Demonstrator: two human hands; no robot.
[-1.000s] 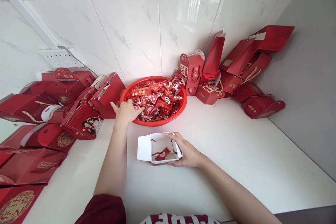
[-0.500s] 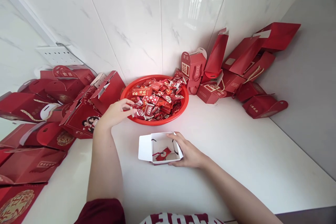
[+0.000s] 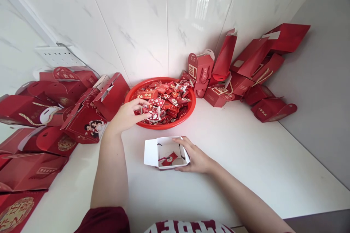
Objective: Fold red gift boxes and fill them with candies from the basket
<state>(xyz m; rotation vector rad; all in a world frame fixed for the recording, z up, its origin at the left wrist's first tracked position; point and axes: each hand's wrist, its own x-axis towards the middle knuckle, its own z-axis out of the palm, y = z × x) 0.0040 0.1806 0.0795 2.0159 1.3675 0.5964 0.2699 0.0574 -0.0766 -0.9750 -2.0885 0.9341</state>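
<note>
My left hand (image 3: 133,114) reaches over the near left part of a red plastic basket (image 3: 193,111) heaped with small red wrapped candies (image 3: 172,107). Its thumb and fingers close on a red-and-white wrapped candy (image 3: 154,114), partly hidden by the hand. On the white counter, my right hand (image 3: 195,156) grips the right side of a small open box (image 3: 160,140), thumb along the near side and fingers over the far rim. The box is white inside, its flap (image 3: 150,153) folded out to the left. One red wrapped piece (image 3: 169,159) lies on its bottom.
Several red gift boxes (image 3: 51,143) crowd the left side of the counter (image 3: 232,182). More red boxes (image 3: 243,85) are stacked at the back right. A tiled wall (image 3: 144,32) stands behind the basket, and a grey panel (image 3: 314,80) borders the right.
My left hand has shifted right and slightly up over the basket, with the red-and-white candy moving along with it. My right hand and the box stay in place.
</note>
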